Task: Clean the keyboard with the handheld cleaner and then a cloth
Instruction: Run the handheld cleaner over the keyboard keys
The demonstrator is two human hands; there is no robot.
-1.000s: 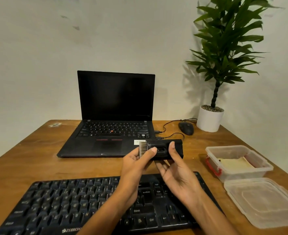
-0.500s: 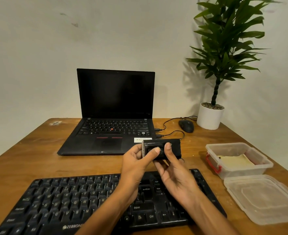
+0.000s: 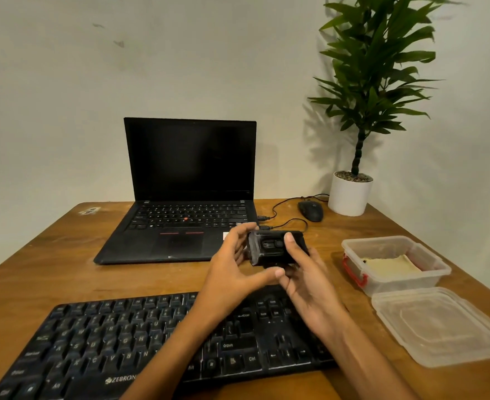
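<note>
A black handheld cleaner (image 3: 272, 249) with a brush end on its left is held in the air above the far edge of the black keyboard (image 3: 117, 342). My right hand (image 3: 310, 287) grips its right part, thumb on top. My left hand (image 3: 232, 269) cups the brush end, fingers curled around it and thumb underneath. The keyboard lies at the table's near edge, partly hidden by both forearms. A pale yellow cloth (image 3: 391, 267) lies folded inside a clear plastic box (image 3: 428, 261) on the right.
An open black laptop (image 3: 186, 197) stands behind the hands, its cables (image 3: 284, 217) running to a black mouse (image 3: 310, 211). A potted plant (image 3: 350, 192) is at the back right corner. The box's clear lid (image 3: 437, 327) lies near the right edge.
The cleaner has turned in my hands so its brush end faces more left and downward. My left thumb has slid from the top to underneath it.
</note>
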